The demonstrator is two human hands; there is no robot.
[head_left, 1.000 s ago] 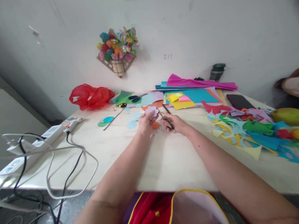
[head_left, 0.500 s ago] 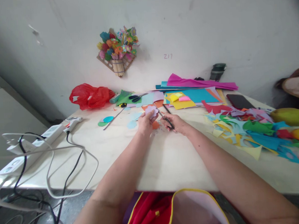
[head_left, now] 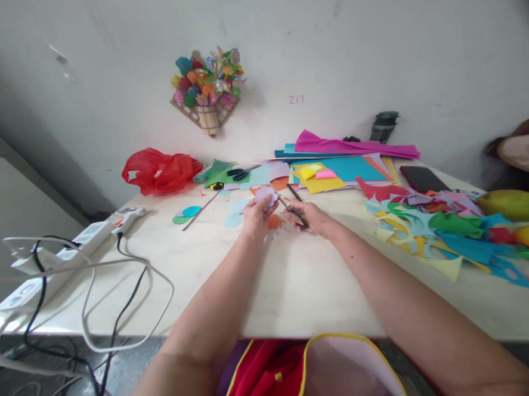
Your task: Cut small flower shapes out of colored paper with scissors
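Note:
A scalloped lilac paper flower is pinched between the thumb and fingers of my left hand. My right hand is wrapped round the black handles of a pair of scissors. Their blades point up and left, close to the flower's right edge; I cannot tell whether they touch it. Beneath my hands lie an orange paper piece and small trimmings. Light blue paper pieces rest just left of my left hand.
Coloured paper scraps spread over the right side, near a phone and a yellow-green fruit. Paper sheets and other scissors lie at the back. A red plastic bag and power strip with cables occupy the left.
My left hand and the paper flower have shifted very slightly left. The scissors and my right hand stay almost where they were.

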